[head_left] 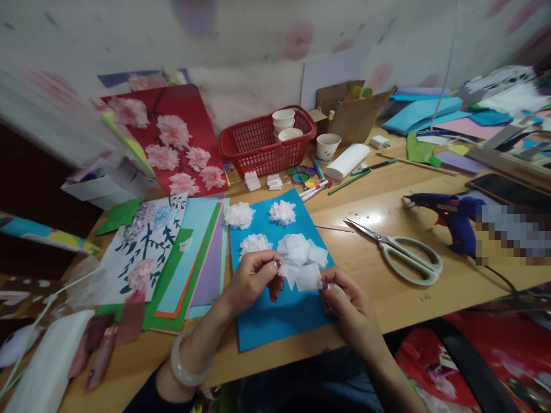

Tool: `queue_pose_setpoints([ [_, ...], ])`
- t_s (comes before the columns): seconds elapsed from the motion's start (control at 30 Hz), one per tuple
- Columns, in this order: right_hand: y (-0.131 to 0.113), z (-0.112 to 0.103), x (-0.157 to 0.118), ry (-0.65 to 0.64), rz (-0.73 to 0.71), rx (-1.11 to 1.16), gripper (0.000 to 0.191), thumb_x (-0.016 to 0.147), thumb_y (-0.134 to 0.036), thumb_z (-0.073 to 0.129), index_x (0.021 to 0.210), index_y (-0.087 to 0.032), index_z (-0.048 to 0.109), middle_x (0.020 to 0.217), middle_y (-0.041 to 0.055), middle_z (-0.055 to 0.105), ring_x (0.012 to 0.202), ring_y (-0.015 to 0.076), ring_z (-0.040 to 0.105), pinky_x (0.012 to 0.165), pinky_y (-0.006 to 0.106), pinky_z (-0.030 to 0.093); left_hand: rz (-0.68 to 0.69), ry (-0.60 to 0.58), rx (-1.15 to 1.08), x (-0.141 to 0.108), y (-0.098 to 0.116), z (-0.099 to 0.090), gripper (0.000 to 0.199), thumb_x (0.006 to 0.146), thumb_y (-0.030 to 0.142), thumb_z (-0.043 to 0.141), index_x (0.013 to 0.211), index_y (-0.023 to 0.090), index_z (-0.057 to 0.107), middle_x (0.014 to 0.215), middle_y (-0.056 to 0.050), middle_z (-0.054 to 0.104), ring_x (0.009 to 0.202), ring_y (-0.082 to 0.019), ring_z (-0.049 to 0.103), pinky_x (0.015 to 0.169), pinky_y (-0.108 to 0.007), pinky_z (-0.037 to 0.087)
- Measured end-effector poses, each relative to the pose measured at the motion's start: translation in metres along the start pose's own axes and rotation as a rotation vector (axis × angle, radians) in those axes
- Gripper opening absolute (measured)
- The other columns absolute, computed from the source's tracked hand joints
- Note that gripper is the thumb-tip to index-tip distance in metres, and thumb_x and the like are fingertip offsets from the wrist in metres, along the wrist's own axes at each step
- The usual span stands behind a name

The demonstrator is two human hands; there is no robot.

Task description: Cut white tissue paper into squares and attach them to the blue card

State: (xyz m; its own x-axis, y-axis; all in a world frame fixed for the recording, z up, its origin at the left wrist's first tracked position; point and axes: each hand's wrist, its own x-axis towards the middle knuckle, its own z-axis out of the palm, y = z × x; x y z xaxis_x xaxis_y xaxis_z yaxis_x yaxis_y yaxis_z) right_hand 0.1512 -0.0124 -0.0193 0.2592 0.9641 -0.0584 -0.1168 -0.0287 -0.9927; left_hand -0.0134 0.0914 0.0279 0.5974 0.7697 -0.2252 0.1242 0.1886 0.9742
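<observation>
White tissue paper spans the gap between the two hands, above the blue sheet on the bench. Fingers of the left hand pinch its left side; those of the right hand grip its right edge. Three ruffled white flowers occupy the sheet's far part. Scissors and a glue gun lie to the right.

left hand and right hand pinching white tissue, blue sheet beneath, scissors at right
</observation>
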Motion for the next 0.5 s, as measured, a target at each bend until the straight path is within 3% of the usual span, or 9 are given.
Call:
queue_pose_setpoints([
  [0.33,0.010,0.000,0.002,0.127,0.045,0.312,0.016,0.084,-0.033,0.063,0.077,-0.020,0.059,0.052,-0.0095,0.031,0.045,0.0079,0.024,0.043,0.021,0.022,-0.055,0.125,-0.064,0.011,-0.007,-0.006,0.022,0.074,0.037,0.056,0.065,0.018,0.053,0.053,0.004,0.057,0.038,-0.009,0.053,0.033,-0.018,0.044],
  [0.5,0.007,0.001,0.004,0.173,0.066,0.359,0.019,0.079,-0.036,0.068,0.073,-0.020,0.059,0.049,-0.0103,0.032,0.043,0.0065,0.022,0.041,0.020,0.019,-0.184,0.064,0.045,0.016,-0.011,-0.007,0.030,0.082,0.042,0.054,0.089,0.014,0.061,0.048,0.005,0.055,0.029,-0.010,0.047,0.025,-0.018,0.037],
])
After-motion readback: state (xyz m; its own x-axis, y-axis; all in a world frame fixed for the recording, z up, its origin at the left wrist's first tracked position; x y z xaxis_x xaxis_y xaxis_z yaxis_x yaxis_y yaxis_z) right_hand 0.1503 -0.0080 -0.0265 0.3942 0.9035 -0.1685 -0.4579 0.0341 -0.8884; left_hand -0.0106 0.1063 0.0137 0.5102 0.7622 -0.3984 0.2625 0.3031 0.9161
